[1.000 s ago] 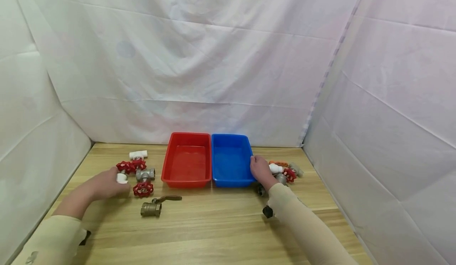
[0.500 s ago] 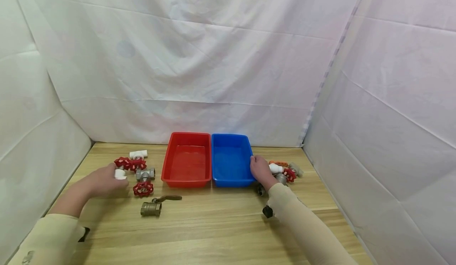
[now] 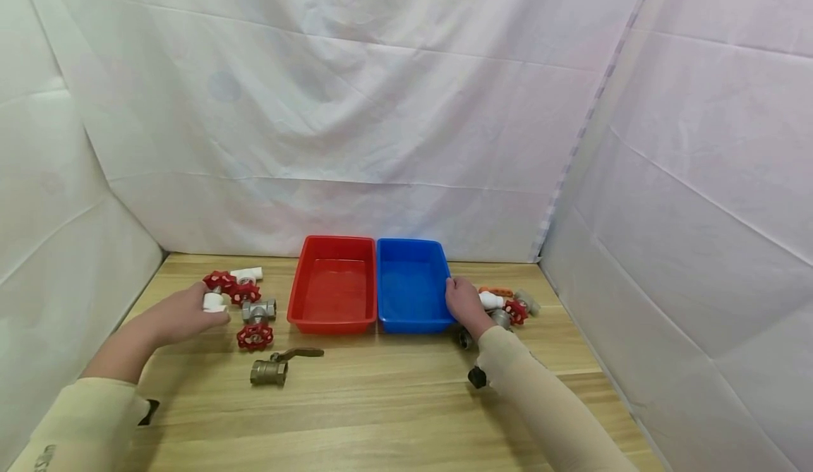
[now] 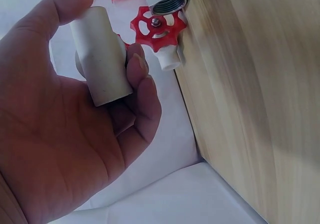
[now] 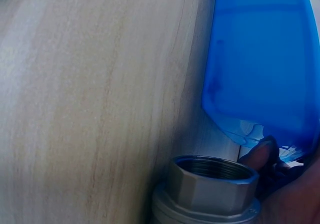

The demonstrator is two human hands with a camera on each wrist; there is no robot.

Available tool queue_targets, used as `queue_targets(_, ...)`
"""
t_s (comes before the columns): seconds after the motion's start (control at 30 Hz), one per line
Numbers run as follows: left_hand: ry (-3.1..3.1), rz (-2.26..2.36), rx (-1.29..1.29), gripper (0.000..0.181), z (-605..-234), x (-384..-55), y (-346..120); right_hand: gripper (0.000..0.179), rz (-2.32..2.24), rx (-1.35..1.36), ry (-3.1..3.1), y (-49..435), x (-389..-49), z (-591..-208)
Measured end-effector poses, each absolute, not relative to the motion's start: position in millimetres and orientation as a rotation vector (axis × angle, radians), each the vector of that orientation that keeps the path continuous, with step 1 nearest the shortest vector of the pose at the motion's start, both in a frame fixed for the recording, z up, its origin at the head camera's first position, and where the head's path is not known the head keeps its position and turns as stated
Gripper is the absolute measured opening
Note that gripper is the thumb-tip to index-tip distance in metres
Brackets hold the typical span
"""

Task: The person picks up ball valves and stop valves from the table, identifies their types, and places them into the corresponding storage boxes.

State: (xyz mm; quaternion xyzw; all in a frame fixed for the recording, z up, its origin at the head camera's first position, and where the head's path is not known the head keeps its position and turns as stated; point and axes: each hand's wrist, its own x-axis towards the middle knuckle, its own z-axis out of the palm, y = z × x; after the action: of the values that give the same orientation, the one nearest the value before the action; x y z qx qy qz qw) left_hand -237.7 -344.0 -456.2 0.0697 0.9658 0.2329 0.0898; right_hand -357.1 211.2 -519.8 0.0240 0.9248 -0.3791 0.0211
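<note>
My left hand [image 3: 174, 315] holds a white plastic valve [image 4: 101, 58] by its pipe body, with thumb and curled fingers around it in the left wrist view. In the head view the valve's red handwheel [image 3: 219, 281] points away from me. Close beside it are another white valve [image 3: 248, 274] with a red handwheel and a metal gate valve [image 3: 258, 310] with a red wheel. My right hand [image 3: 468, 304] grips the right rim of the blue tray [image 3: 413, 287], its thumb against the outer wall; the other fingers are mostly hidden.
A red tray [image 3: 335, 287] stands against the blue one. A brass ball valve [image 3: 269, 372] with a lever lies in front on the wooden table [image 3: 381, 408]. Several valves, including a metal one [image 5: 212, 189], crowd beside my right hand. White cloth [image 3: 356, 105] encloses the back and sides.
My left hand has risen slightly and shifted left and away from me with the white valve. The right hand and both trays stay in place.
</note>
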Motion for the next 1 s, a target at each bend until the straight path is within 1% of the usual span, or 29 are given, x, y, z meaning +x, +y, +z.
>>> queue_targets(0.43, 2.917, 0.698, 0.226, 0.104, -451, -243, -342, 0.046, -1.181, 0.071, 2.865, 211, -355, -518)
queue_targets(0.63, 2.933, 0.695, 0.253, 0.102, -448, -244, -338, 0.046, -1.163, 0.079, 2.876, 212, -356, -519)
queue_targets(1.0, 2.997, 0.753, 0.224, 0.098, -435, -250, -329, 0.046, -1.182, 0.071, 2.869, 211, -355, -519)
